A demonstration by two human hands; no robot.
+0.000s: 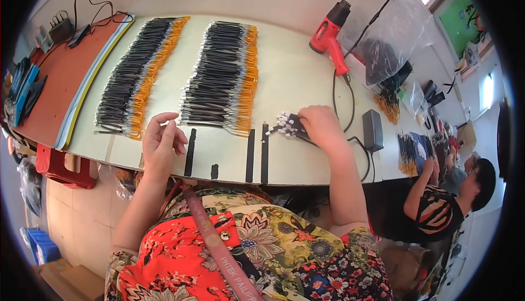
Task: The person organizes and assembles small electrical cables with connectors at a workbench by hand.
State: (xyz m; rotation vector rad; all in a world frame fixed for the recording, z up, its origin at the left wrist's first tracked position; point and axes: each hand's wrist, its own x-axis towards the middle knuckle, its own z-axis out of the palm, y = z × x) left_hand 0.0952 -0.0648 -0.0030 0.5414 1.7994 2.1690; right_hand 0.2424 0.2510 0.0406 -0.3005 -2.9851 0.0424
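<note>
My right hand (321, 128) is closed over a bundle of short black cables with white connectors (287, 125), low on the pale tabletop; the rest of the bundle is hidden under the hand. Loosely curled, with fingers apart and nothing visible in them, my left hand (162, 142) hovers by the near end of the laid-out cables. Two long rows of such cables lie there: a left row (134, 71) and a middle row (219, 74), black sleeved, with orange wires along their right sides. Black tape strips (250, 156) mark the table's front edge between my hands.
A red heat gun (330, 38) stands at the back right, its cord trailing down to a black power adapter (373, 130). An orange-brown board (65, 82) covers the left end. Farther right, a co-worker (448, 202) handles more cables (407, 150). A red stool (64, 167) sits below left.
</note>
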